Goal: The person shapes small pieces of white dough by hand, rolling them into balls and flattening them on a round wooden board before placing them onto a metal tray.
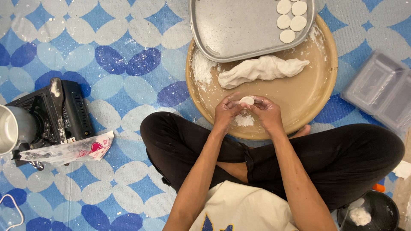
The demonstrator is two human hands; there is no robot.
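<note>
My left hand (225, 112) and my right hand (267, 113) meet over the near rim of a round tan tray (314, 92), and both pinch a small white dough piece (247, 101) between their fingertips. A long lump of white dough (261, 69) lies across the middle of that tray, with a heap of flour (202, 67) to its left and a little flour (245, 120) under my hands. A grey metal tray (239, 30) rests on the far rim and carries several flat dough discs (291, 19) in its right corner.
I sit cross-legged in black trousers on a blue and white patterned mat (128, 64). A black portable stove (51, 113) with a metal pot (10, 128) and a plastic bag (70, 150) lies left. A clear plastic container (379, 90) sits right; a dark bowl (370, 211) is at bottom right.
</note>
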